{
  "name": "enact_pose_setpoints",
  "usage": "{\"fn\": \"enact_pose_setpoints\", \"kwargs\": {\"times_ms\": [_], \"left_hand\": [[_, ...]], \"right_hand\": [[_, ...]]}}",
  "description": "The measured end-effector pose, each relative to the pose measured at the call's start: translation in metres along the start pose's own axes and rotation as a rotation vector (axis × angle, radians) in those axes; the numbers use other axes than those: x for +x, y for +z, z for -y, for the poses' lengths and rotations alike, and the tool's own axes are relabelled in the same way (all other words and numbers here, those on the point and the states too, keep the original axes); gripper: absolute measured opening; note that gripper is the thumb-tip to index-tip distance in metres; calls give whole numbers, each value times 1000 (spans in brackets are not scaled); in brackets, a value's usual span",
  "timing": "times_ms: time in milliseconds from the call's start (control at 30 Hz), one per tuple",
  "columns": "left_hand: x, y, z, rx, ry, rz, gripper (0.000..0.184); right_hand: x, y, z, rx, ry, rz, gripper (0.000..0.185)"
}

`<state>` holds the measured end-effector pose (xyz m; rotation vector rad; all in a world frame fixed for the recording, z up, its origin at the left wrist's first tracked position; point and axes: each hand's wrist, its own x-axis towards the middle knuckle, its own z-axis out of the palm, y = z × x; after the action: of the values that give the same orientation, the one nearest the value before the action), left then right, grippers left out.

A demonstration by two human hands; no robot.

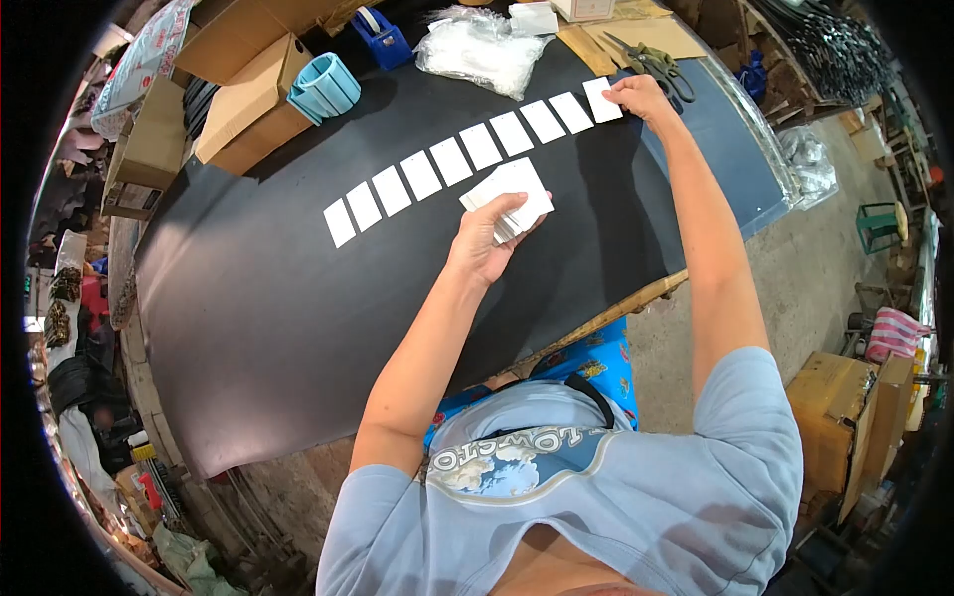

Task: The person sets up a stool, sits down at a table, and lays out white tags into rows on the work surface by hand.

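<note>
A slanting row of several white cards [420, 176] lies on the black tabletop [298, 328], with narrow gaps between them. My left hand [489, 236] holds a fanned stack of white cards [522, 186] just below the middle of the row, thumb on top. At the row's right end, the fingers of my right hand [641, 96] are pinched on the edge of the last white card [602, 100], which is at the tabletop or very close to it.
Behind the row are a blue tape dispenser [383, 38], a clear plastic bag [481, 45], and dark scissors [651, 65] at the back right. An open cardboard box [255, 104] and a light-blue holder [325, 88] stand at the back left.
</note>
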<state>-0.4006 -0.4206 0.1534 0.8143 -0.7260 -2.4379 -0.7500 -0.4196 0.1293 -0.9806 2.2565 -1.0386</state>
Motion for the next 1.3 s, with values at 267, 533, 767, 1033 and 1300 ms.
{"fn": "enact_pose_setpoints", "kwargs": {"times_ms": [267, 533, 767, 1033, 1300], "left_hand": [[7, -8, -4, -53, 49, 91, 52], [9, 8, 3, 106, 272, -26, 50], [-7, 2, 1, 213, 357, -34, 47], [-17, 5, -5, 183, 276, 17, 48], [-19, -15, 0, 150, 285, -93, 45]], "right_hand": [[-60, -6, 54, 355, -40, 415, 17], [-154, 39, 101, 449, -140, 473, 22], [-160, 46, 97, 373, -189, 388, 22], [-165, 45, 91, 491, -146, 528, 21], [-103, 18, 58, 389, -109, 404, 16]]}}
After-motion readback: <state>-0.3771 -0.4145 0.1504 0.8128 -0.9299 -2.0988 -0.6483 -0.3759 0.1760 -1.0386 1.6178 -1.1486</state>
